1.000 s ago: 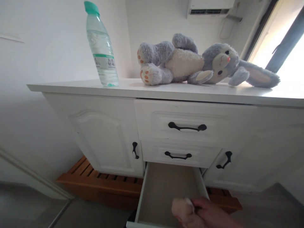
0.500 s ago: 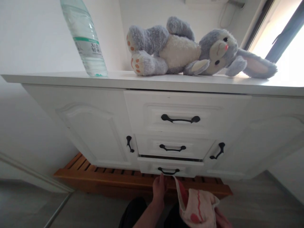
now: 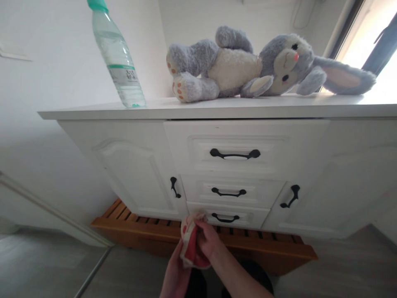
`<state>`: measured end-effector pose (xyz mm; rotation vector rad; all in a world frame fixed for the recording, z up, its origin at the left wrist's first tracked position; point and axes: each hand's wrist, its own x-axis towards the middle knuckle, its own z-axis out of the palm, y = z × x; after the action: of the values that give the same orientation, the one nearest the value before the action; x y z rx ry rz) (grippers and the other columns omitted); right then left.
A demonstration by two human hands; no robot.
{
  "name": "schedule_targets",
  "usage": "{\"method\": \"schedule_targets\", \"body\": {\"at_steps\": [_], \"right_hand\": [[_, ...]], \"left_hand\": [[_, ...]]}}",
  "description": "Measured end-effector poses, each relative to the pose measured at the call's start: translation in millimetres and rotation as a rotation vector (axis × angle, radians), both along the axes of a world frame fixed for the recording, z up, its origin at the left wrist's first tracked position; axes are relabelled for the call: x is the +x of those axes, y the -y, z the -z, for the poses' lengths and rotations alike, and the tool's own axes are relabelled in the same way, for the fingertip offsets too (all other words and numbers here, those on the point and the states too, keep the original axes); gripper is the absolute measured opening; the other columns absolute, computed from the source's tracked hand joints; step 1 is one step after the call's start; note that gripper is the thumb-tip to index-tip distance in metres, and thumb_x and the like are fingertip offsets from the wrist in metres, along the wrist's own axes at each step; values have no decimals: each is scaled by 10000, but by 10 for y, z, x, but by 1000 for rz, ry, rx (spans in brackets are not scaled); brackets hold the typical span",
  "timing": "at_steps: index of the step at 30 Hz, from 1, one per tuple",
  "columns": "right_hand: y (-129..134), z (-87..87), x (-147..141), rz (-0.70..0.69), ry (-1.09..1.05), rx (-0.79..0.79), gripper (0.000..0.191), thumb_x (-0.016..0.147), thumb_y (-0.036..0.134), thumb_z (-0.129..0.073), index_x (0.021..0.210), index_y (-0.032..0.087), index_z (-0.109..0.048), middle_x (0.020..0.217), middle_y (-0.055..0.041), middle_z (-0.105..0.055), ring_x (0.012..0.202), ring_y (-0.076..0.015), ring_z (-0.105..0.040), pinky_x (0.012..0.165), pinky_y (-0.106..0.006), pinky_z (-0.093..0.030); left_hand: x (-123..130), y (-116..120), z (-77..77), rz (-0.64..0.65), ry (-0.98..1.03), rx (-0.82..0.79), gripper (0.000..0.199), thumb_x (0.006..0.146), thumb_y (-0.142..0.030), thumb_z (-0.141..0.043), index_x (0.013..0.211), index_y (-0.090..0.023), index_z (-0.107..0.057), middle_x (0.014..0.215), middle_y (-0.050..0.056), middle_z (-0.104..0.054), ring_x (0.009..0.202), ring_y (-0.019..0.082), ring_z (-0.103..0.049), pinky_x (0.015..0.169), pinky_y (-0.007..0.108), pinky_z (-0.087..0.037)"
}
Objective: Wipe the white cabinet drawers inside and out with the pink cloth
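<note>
A pink and red cloth (image 3: 191,244) is bunched between both my hands, low in front of the white cabinet (image 3: 133,165). My right hand (image 3: 208,239) grips its upper right side. Under it, my left hand (image 3: 175,273) holds the lower part. The cloth sits just left of the bottom drawer (image 3: 248,216), which is shut, with its black handle (image 3: 225,218) beside my right hand. Two more shut drawers sit above it.
A grey plush rabbit (image 3: 248,68) lies on the cabinet top beside a water bottle (image 3: 119,62) with a green cap. A wooden slatted platform (image 3: 266,244) runs under the cabinet. Cabinet doors flank the drawers. A bright window is at the upper right.
The bottom drawer, open a second ago, has been pushed shut. The cloth came out of it and moved left, and now both hands hold it.
</note>
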<state>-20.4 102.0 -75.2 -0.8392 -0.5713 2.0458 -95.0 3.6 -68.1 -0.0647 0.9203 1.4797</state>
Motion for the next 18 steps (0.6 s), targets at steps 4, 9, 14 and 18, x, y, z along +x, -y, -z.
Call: {"method": "schedule_targets", "body": {"at_steps": [4,9,14,18], "right_hand": [[-385,-184,-543,99,-79,-181,232,643,34,-675,749,185,-535,659,26,-630,619,-129,-615,692,-258,-544],[-566,-226,-529,179,-82,-270,200,728,-15,-635,676,161,-555,543,23,-598,484,-117,-560,553,-231,-521],[-559,-184,265,304,-73,-290,132,770,9,-636,712,128,-625,641,-61,-683,554,-161,-649,612,-271,-581],[-514,-156,1170,448,7,-236,104,727,29,-683,715,127,-649,660,-86,-702,557,-180,-663,581,-275,-592]], "left_hand": [[-168,-414,-217,-267,-185,18,200,860,-56,-604,999,-113,-736,893,64,-811,808,148,-745,748,232,-591],[-14,-914,-304,-322,-263,18,186,913,-41,-544,909,-129,-708,755,8,-771,671,82,-711,659,175,-562],[535,-1064,-156,-198,-281,-7,124,842,-43,-644,915,-121,-706,731,23,-769,629,100,-703,614,193,-549],[1225,-1083,-85,-5,-239,53,119,798,-151,-715,906,-100,-724,786,96,-791,691,162,-727,669,261,-566]]}}
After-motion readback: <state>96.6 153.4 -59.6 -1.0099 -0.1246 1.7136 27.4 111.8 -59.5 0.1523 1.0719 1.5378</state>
